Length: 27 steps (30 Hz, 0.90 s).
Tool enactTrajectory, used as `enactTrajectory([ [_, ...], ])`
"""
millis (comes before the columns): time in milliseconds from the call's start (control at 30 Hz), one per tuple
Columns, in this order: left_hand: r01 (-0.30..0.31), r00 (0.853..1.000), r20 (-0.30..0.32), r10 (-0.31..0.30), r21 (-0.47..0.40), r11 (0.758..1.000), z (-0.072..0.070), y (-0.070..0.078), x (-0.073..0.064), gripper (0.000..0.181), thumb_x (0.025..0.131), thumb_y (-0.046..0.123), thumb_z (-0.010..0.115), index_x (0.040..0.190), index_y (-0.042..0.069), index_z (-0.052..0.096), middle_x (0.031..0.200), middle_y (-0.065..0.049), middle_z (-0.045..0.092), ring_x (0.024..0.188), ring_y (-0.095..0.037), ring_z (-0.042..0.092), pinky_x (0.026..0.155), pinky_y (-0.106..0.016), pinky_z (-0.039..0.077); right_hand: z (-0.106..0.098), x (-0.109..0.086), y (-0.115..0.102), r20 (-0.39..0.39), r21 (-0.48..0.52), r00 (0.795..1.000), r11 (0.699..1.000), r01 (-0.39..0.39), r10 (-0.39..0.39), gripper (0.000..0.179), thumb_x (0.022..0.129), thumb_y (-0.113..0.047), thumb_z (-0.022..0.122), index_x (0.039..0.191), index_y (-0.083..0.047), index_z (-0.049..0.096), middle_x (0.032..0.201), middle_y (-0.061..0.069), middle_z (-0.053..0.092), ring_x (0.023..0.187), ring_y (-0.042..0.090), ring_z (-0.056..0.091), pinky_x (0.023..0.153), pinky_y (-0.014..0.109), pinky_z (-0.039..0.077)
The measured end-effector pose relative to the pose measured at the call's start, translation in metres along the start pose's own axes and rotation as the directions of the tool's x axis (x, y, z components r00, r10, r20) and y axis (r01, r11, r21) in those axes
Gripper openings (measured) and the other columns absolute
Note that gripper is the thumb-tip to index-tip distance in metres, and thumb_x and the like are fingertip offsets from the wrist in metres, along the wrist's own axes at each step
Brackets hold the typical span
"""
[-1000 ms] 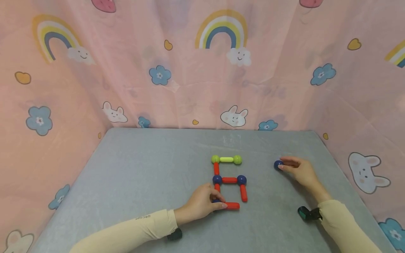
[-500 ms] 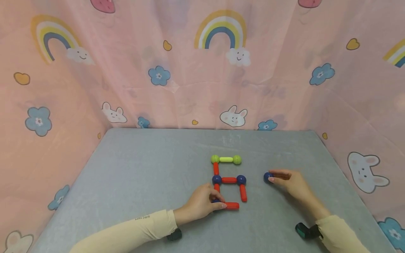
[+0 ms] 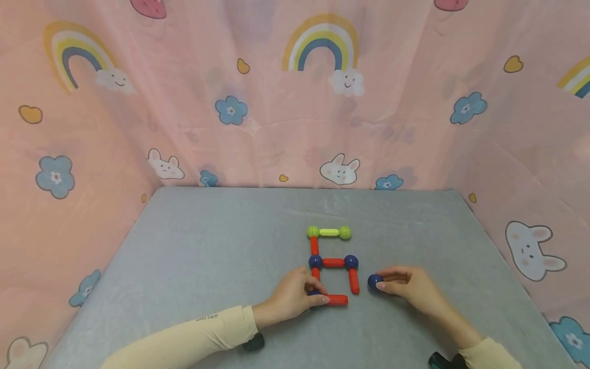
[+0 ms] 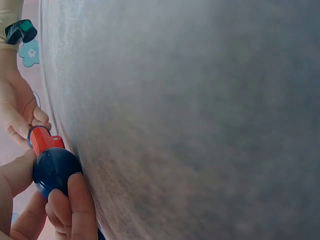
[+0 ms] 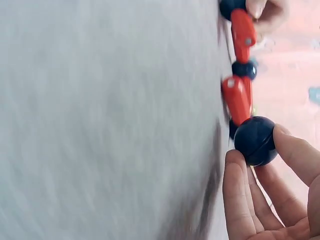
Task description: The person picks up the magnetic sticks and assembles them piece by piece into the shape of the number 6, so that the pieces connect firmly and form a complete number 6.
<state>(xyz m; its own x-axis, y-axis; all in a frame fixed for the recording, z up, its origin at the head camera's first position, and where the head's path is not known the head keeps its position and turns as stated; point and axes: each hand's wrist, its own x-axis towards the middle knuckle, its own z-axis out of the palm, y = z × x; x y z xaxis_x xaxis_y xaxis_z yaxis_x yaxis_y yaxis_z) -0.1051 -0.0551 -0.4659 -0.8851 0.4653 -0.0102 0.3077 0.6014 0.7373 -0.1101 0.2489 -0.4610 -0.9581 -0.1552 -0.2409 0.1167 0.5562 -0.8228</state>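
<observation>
My left hand (image 3: 295,294) pinches a dark blue ball (image 4: 56,170) at the lower left corner of a figure of rods and balls on the table. A red rod (image 3: 338,300) sticks out to the right from that ball. In my right hand (image 3: 412,287), thumb and fingertips hold another dark blue ball (image 5: 255,141), just right of the figure. Close to it is the lower end of a red rod (image 3: 354,281), which hangs from a blue ball (image 3: 351,262). A further red rod (image 3: 334,263) joins that one to a blue ball (image 3: 315,261).
At the figure's top, a light green rod (image 3: 329,232) links two green balls (image 3: 345,232). The grey cloth-covered table (image 3: 221,230) ends at a pink patterned curtain (image 3: 267,138). Both wrists carry dark cameras.
My right hand has moved left and toward me with its blue ball, coming close to the rods. The left hand stays in place on its ball.
</observation>
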Motion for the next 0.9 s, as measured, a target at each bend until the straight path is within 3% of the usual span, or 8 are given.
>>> enactTrajectory([
  [300, 0.008, 1.000, -0.002, -0.008, 0.002, 1.000, 0.001, 0.000, 0.001, 0.011, 0.080, 0.030, 0.083, 0.086, 0.022, 0.080, 0.072, 0.006, 0.055, 0.065, -0.002, 0.042, 0.058, -0.016, 0.033, 0.022, -0.011, -0.005, 0.085, 0.089, 0.996, 0.996, -0.027, 0.019, 0.049, 0.081, -0.033, 0.081, 0.117, -0.002, 0.070, 0.105, 0.011, 0.076, 0.087, 0.011, 0.073, 0.073, 0.023, 0.057],
  [633, 0.012, 1.000, 0.005, -0.012, -0.024, 1.000, 0.000, 0.001, 0.000, 0.011, 0.081, 0.029, 0.082, 0.088, 0.020, 0.080, 0.071, 0.010, 0.052, 0.065, -0.002, 0.043, 0.058, -0.015, 0.034, 0.038, -0.015, -0.010, 0.086, 0.146, 0.996, 0.989, 0.007, -0.020, 0.048, 0.080, -0.028, 0.083, 0.116, 0.001, 0.070, 0.103, 0.014, 0.076, 0.084, 0.009, 0.073, 0.072, 0.023, 0.057],
  [900, 0.008, 1.000, 0.006, -0.008, -0.021, 1.000, 0.001, 0.000, 0.000, 0.011, 0.082, 0.029, 0.081, 0.088, 0.020, 0.080, 0.071, 0.009, 0.051, 0.065, -0.002, 0.043, 0.057, -0.016, 0.033, 0.043, -0.016, -0.013, 0.081, 0.144, 0.997, 0.990, -0.003, -0.008, 0.046, 0.079, -0.028, 0.083, 0.113, 0.000, 0.071, 0.102, 0.013, 0.076, 0.084, 0.011, 0.073, 0.071, 0.022, 0.057],
])
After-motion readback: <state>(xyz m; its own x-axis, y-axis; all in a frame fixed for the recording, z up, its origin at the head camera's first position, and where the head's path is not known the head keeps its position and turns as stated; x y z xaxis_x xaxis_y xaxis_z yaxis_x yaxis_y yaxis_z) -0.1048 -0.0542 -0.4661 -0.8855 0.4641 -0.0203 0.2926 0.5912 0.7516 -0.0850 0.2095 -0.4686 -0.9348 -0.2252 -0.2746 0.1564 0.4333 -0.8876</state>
